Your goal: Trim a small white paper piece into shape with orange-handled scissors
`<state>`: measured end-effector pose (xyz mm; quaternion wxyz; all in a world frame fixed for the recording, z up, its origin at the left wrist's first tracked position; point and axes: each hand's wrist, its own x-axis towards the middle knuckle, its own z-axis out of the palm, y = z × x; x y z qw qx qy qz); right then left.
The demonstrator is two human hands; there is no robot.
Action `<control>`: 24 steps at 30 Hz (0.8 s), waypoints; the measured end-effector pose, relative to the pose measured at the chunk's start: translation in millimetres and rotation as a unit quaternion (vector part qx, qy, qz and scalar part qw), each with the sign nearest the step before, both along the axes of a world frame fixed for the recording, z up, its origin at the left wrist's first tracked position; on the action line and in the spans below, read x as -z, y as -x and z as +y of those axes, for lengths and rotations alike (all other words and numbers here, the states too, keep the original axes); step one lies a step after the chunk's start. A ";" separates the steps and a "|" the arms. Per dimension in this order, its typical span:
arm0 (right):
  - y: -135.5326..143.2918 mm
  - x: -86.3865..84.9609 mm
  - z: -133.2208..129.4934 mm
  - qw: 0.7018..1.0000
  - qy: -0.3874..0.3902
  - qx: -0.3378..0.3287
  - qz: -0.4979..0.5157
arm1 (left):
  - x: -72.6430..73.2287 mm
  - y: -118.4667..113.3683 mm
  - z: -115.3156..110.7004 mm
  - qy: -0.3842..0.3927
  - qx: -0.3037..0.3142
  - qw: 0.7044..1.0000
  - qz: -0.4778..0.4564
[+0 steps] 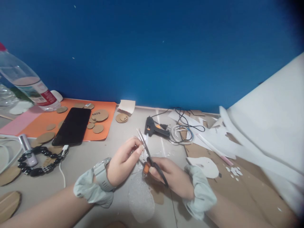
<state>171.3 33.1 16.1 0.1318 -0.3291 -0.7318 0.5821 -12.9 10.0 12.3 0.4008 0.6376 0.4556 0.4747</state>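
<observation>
From the person's head over there, the one camera faces forward and down across the worktop (83, 161) to a blue wall (142, 57), which fills most of its upper half. It looks from near: forearms (54, 205) show at the lower edge, left hand (124, 163) and right hand (173, 175) below centre.

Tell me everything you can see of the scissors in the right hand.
The scissors have slim, grey, metallic-looking blades, slightly parted, and a dark, plastic-looking handle with orange showing at the grip. The right hand holds them by the handle, the blades slanting forward and to the left. They pass close beside the left hand; whether they touch it is unclear.
</observation>
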 end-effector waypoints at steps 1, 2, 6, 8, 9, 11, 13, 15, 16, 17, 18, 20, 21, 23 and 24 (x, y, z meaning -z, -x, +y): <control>0.0 0.3 0.1 1.000 0.002 0.000 0.000 | 0.0 -0.1 0.0 0.001 0.000 1.000 0.001; 0.0 0.5 0.1 1.000 0.002 0.000 -0.001 | 0.0 -0.1 0.0 0.000 -0.001 1.000 0.000; 0.3 0.5 -0.3 1.000 -0.002 0.002 0.003 | 0.1 0.1 -0.3 0.000 -0.001 1.000 -0.003; 0.8 -0.3 -0.6 1.000 -0.001 0.007 0.005 | -0.1 0.1 -0.3 0.001 -0.001 1.000 -0.002; 1.0 -0.7 -0.7 1.000 0.000 0.008 0.005 | -0.2 0.1 -0.3 0.001 0.000 1.000 -0.002; 1.4 -1.3 -0.6 1.000 0.001 0.008 0.006 | -0.4 -0.1 -0.3 0.001 0.000 1.000 -0.004; 1.6 -1.4 -0.2 1.000 -0.002 0.004 0.007 | -0.6 -0.2 -0.3 0.001 0.002 1.000 -0.005; 1.7 -0.9 0.0 1.000 -0.005 0.004 0.009 | -0.6 -0.2 -0.4 0.002 0.002 1.000 -0.006; 1.7 -0.4 0.1 1.000 -0.006 0.005 0.009 | -0.6 -0.1 -0.4 0.004 0.002 1.000 -0.007; 1.6 0.0 0.0 1.000 -0.007 0.008 0.009 | -0.6 0.0 -0.4 0.005 0.001 1.000 -0.008; 1.5 0.4 0.0 1.000 -0.007 0.010 0.008 | -0.6 0.1 -0.5 0.005 0.000 1.000 -0.008; 1.2 1.1 -0.1 1.000 -0.007 0.011 0.007 | -0.4 0.2 -0.5 0.004 0.001 1.000 -0.007; 1.1 1.4 -0.1 1.000 -0.006 0.010 0.006 | -0.3 0.3 -0.6 0.002 0.001 1.000 -0.007; 1.0 1.7 -0.1 1.000 -0.006 0.009 0.007 | -0.1 0.3 -0.8 -0.002 0.001 1.000 -0.006; 1.1 1.7 0.0 1.000 -0.006 0.009 0.009 | 0.0 0.3 -0.9 -0.004 0.001 1.000 -0.006</control>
